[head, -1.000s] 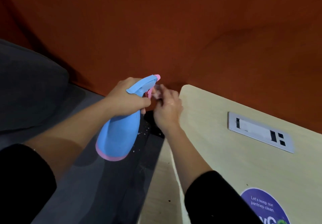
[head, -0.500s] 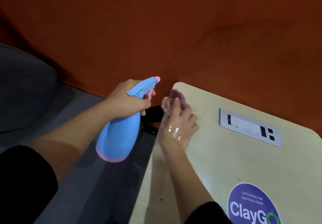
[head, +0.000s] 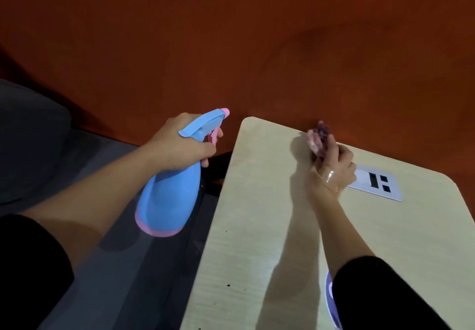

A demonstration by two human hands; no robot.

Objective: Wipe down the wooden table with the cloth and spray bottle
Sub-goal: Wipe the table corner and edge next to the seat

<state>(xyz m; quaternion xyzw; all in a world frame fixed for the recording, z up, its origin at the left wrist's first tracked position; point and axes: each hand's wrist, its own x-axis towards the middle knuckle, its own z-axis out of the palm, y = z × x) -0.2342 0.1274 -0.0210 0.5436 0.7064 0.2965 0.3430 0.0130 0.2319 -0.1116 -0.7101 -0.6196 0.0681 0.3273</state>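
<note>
1. Since half a second ago my right hand (head: 331, 173) has carried the cloth (head: 318, 137) off the far left corner of the table (head: 257, 227) and rightward along the back edge. It now sits just beside the socket plate (head: 380, 183), with my knuckles covering the plate's left end
2. Meanwhile my left hand (head: 180, 147) and the spray bottle (head: 169, 196) have barely shifted. They hang off the table's left edge, over the dark floor (head: 115, 265), well apart from the cloth
3. The right hand has its fingers curled round the bunched pink and purple cloth, pressing it onto the wood close to the orange wall (head: 231, 34). The left hand is wrapped round the bottle's neck with a finger on the pink trigger; whether it is squeezing I cannot tell
4. The bottle's long axis runs from its pink-rimmed base, nearest me, up and away to the nozzle. That points towards the wall just left of the table's far corner, not at the tabletop
5. What the next stroke turns on, as I judge it: nearly all the tabletop lies towards me and to the right of the cloth, so the wipe has to come back towards my body. The right hand is the one already on the wood
6. The purple sticker (head: 330, 301) at the near edge is now mostly hidden behind my right sleeve (head: 380, 293), where earlier its lettering showed
</note>
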